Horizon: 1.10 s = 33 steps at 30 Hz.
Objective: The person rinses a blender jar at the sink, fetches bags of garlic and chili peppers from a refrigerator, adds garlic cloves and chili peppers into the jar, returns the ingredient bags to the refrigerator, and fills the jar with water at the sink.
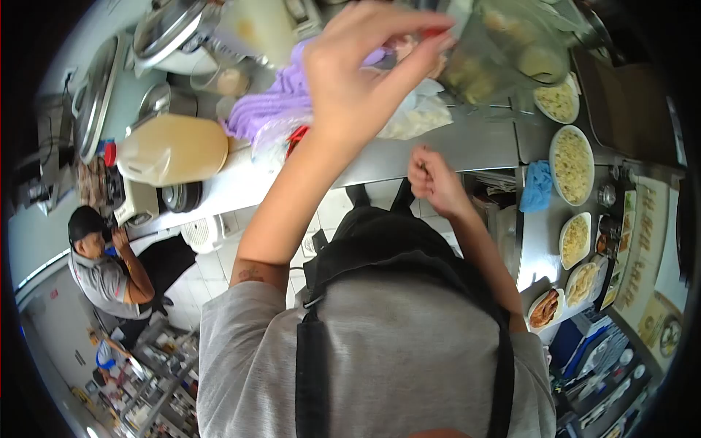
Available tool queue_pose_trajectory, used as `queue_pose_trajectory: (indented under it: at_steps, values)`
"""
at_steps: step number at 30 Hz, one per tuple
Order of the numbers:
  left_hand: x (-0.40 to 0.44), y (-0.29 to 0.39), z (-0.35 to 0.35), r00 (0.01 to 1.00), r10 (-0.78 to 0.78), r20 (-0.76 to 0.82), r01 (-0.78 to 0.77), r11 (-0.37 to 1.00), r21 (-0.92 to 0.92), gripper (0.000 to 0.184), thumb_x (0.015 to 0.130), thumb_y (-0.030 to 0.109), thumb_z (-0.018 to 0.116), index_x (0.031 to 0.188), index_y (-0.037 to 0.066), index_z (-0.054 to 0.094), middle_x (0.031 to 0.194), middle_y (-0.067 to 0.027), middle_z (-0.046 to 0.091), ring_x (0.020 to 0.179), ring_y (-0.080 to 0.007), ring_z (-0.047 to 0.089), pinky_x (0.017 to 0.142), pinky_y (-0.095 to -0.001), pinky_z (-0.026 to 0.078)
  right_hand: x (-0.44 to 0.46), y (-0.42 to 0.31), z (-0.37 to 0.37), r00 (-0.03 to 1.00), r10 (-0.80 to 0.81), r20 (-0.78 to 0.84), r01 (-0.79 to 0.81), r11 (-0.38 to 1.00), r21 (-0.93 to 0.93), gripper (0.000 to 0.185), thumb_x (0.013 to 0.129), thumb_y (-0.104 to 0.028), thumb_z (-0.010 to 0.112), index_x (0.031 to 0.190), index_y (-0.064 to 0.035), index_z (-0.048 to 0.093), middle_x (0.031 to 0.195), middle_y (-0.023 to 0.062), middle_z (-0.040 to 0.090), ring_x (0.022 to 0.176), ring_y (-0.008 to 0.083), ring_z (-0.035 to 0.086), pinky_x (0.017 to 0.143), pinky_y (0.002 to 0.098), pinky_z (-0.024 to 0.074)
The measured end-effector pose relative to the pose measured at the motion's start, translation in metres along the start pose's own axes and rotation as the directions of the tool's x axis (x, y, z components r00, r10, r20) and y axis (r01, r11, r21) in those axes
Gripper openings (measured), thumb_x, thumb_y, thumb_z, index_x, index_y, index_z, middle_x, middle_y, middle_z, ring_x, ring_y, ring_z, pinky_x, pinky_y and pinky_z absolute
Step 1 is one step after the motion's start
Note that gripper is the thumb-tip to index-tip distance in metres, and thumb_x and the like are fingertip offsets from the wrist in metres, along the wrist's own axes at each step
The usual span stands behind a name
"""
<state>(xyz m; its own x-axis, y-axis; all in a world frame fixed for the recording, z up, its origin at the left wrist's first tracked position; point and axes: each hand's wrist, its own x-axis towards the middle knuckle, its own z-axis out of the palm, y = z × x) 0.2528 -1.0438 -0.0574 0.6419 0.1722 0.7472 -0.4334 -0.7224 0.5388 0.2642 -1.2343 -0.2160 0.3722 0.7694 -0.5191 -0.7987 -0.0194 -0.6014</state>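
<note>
Raised over the metal counter [475, 139], my left hand [365, 69] is closed in a slightly blurred pinch. A small red thing [434, 32] shows at its fingertips, too small to name. Nearby are clear plastic bags with pale green food [504, 51] and a whitish bag [420, 113] lying on the counter. A purple cloth [274, 102] is partly hidden behind my left wrist. My right hand [432, 179] is held low by the counter's front edge, its fingers curled closed. Whatever is in it, if anything, is hidden.
A big jug of yellowish liquid [175, 151] stands on the left. Oval dishes of rice-like food [572, 164] line the right side, beside a blue cloth [537, 186]. A person in a black cap [109, 270] is at the far left.
</note>
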Motion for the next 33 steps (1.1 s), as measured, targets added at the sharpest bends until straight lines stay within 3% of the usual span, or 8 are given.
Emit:
queue_pose_trajectory:
  at_steps: [4, 7, 10, 13, 14, 17, 21, 33]
  values:
    - [0.063, -0.025, 0.085, 0.926, 0.377, -0.029, -0.353, 0.888, 0.294, 0.043, 0.077, 0.013, 0.066, 0.114, -0.004, 0.055, 0.094, -0.0166, 0.062, 0.087, -0.0244, 0.059, 0.077, -0.0345, 0.047, -0.035, 0.02, -0.04, 0.997, 0.026, 0.068, -0.028, 0.999, 0.027, 0.02, 0.087, -0.023, 0.036, 0.071, -0.0121, 0.04, 0.057, -0.0032, 0.035, 0.044, 0.0052, 0.022, 0.039, 0.0209, 0.0188]
    - [0.069, -0.003, 0.128, 0.981, 0.192, -0.037, -0.178, 0.954, 0.242, 0.036, 0.076, 0.011, 0.068, 0.107, -0.003, 0.058, 0.096, -0.0172, 0.061, 0.092, -0.0256, 0.057, 0.08, -0.0352, 0.045, -0.07, 0.041, -0.063, 1.0, 0.003, -0.012, -0.003, 1.0, 0.001, 0.021, 0.084, -0.019, 0.037, 0.064, -0.0118, 0.037, 0.055, -0.0002, 0.037, 0.043, 0.0056, 0.02, 0.038, 0.0213, 0.0174]
    - [0.019, 0.063, 0.128, 0.999, -0.038, 0.015, 0.04, 0.968, -0.249, 0.02, 0.078, 0.003, 0.068, 0.094, -0.003, 0.057, 0.085, -0.0083, 0.061, 0.069, -0.0121, 0.055, 0.062, -0.0265, 0.047, -0.106, 0.082, -0.09, 0.986, -0.112, -0.121, 0.141, 0.954, 0.264, 0.022, 0.08, -0.021, 0.038, 0.06, -0.0114, 0.036, 0.055, 0.0015, 0.04, 0.042, 0.006, 0.022, 0.037, 0.0213, 0.0174]
    - [-0.095, 0.069, 0.188, 0.962, 0.205, 0.18, -0.053, 0.788, -0.614, 0.02, 0.069, -0.004, 0.062, 0.085, 0.007, 0.061, 0.078, -0.0076, 0.056, 0.067, -0.0198, 0.055, 0.058, -0.0286, 0.045, -0.12, 0.137, -0.129, 0.914, -0.225, -0.339, 0.36, 0.833, 0.42, 0.023, 0.081, -0.023, 0.037, 0.061, -0.0117, 0.036, 0.055, 0.0018, 0.04, 0.042, 0.0073, 0.023, 0.037, 0.0221, 0.019]
    - [-0.147, 0.071, 0.207, 0.9, 0.1, 0.423, 0.214, 0.746, -0.631, 0.025, 0.068, -0.003, 0.062, 0.091, 0.008, 0.062, 0.079, -0.0074, 0.057, 0.066, -0.02, 0.055, 0.058, -0.0279, 0.045, -0.121, 0.155, -0.139, 0.879, -0.234, -0.415, 0.424, 0.783, 0.456, 0.023, 0.08, -0.023, 0.037, 0.061, -0.0115, 0.036, 0.056, 0.0019, 0.04, 0.042, 0.0076, 0.023, 0.037, 0.0223, 0.0193]
    - [-0.32, 0.01, 0.264, 0.55, -0.224, 0.805, 0.62, 0.755, -0.214, 0.02, 0.076, 0.003, 0.062, 0.095, 0.009, 0.06, 0.079, -0.0066, 0.059, 0.064, -0.0213, 0.056, 0.059, -0.0279, 0.045, -0.119, 0.204, -0.176, 0.802, -0.244, -0.545, 0.528, 0.716, 0.456, 0.019, 0.077, -0.02, 0.039, 0.061, -0.0108, 0.036, 0.055, 0.001, 0.038, 0.042, 0.0085, 0.023, 0.038, 0.0223, 0.0192]
    - [-0.527, -0.166, 0.34, 0.241, -0.627, 0.741, 0.59, 0.701, 0.401, 0.026, 0.08, 0.021, 0.067, 0.102, 0.01, 0.058, 0.079, -0.0095, 0.065, 0.076, -0.0253, 0.064, 0.068, -0.0381, 0.05, -0.099, 0.282, -0.245, 0.75, -0.177, -0.637, 0.524, 0.748, 0.408, 0.015, 0.074, -0.016, 0.04, 0.061, -0.0112, 0.036, 0.054, -0.002, 0.034, 0.043, 0.0067, 0.022, 0.038, 0.0218, 0.0186]
    - [-0.73, -0.415, 0.553, 0.06, -0.934, 0.353, 0.354, 0.351, 0.867, 0.047, 0.083, 0.045, 0.06, 0.105, 0.004, 0.057, 0.108, -0.0136, 0.063, 0.096, -0.0297, 0.064, 0.079, -0.0409, 0.053, 0.041, 0.412, -0.446, 0.735, -0.217, -0.642, 0.425, 0.886, 0.187, 0.013, 0.083, -0.016, 0.041, 0.071, -0.0108, 0.045, 0.056, -0.0054, 0.031, 0.044, 0.0042, 0.025, 0.039, 0.0216, 0.0177]
